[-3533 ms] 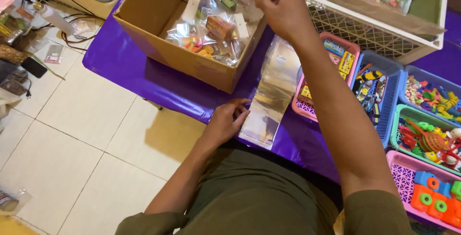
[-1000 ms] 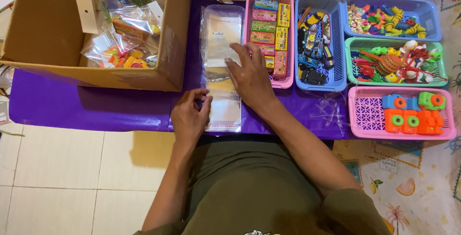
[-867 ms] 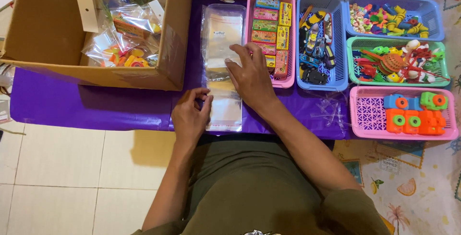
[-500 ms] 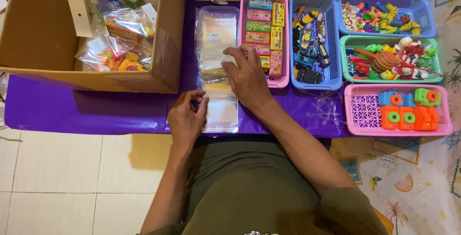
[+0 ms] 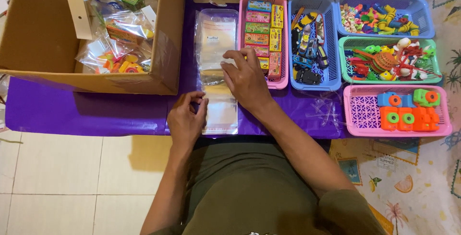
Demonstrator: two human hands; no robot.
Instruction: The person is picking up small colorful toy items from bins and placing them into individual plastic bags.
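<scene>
Stack of clear bags [image 5: 217, 67] at frame centre, long axis running top to bottom. Right hand [image 5: 245, 79] flat, fingers spread, pressing mid-stack. Left hand [image 5: 186, 119] at lower-left edge — fingertips seemingly pinching bag corner.

Purple cloth [image 5: 96, 112], pink basket [image 5: 283, 43] w/ blue basket [image 5: 331, 38], clear bags [image 5: 216, 47].

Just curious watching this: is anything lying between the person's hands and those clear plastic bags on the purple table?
Nothing visible does. The right hand already rests on the stack of clear plastic bags, and the left hand touches its near left edge.
</scene>
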